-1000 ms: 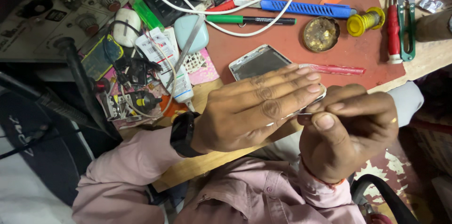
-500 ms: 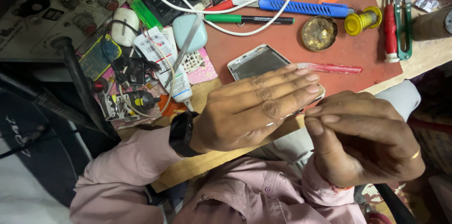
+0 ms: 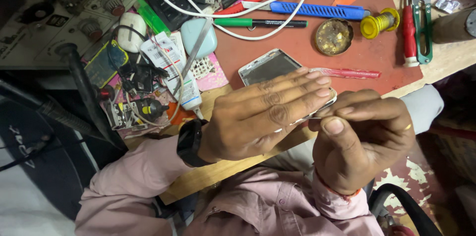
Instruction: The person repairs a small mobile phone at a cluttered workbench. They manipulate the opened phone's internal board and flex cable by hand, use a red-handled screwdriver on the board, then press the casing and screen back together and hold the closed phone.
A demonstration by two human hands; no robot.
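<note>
Silver phone frame — flat on the red mat.
Left hand flat, fingers straight, covering its lower end; right hand pinched on a thin tool, hardly visible.

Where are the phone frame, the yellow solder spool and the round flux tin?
phone frame [image 3: 266,67], head view, bare inner panel.
yellow solder spool [image 3: 377,24], head view, wound middle.
round flux tin [image 3: 333,36], head view, its centre.

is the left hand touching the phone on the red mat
Touching. The head view shows the left hand lying flat across the phone, fingers covering its lower end, no gap visible between them.
</note>
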